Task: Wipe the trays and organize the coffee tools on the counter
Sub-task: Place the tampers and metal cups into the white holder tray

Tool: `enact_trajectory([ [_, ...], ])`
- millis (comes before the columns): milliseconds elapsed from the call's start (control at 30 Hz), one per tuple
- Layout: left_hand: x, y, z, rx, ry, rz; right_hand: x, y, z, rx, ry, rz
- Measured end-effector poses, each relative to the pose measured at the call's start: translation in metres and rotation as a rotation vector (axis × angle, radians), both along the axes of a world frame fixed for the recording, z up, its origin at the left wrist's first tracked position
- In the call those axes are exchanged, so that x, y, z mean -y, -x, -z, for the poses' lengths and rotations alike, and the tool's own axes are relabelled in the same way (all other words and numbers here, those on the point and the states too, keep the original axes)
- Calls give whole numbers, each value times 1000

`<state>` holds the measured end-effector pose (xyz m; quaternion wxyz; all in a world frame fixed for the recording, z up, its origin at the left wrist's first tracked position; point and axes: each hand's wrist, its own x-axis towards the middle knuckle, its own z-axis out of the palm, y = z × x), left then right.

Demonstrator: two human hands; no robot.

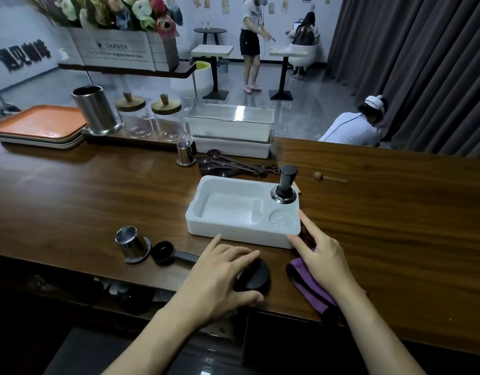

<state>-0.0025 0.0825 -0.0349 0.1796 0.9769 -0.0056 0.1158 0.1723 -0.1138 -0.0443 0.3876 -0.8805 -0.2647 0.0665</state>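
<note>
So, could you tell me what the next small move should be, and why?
Probably lift the black round tool with the left hand into the empty round recess of the white tray; the tamper already stands in its slot, and the right hand touches the tray's corner.

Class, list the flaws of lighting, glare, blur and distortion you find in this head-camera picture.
Head view: glare streaks the clear box lid. Head view: the flowers are blurred, while the left hand gripping the black round tool is sharp. Head view: the wide lens bows the counter edge; under it, near black.
</note>
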Motion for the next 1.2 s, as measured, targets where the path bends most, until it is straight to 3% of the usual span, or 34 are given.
enact_trajectory([
  [133, -2, -1, 6, -30, -7, -31, 1, 1, -3, 0, 3, -1],
  [333, 5, -14, -13, 53, 260, -140, 2, -1, 0, 2, -54, -19],
  [500, 4, -42, -42, 73, 370, -193, 3, 0, 1, 30, -74, -39],
  [1200, 8, -113, -43, 21, 316, -149, 4, -6, 6, -63, -116, -46],
])
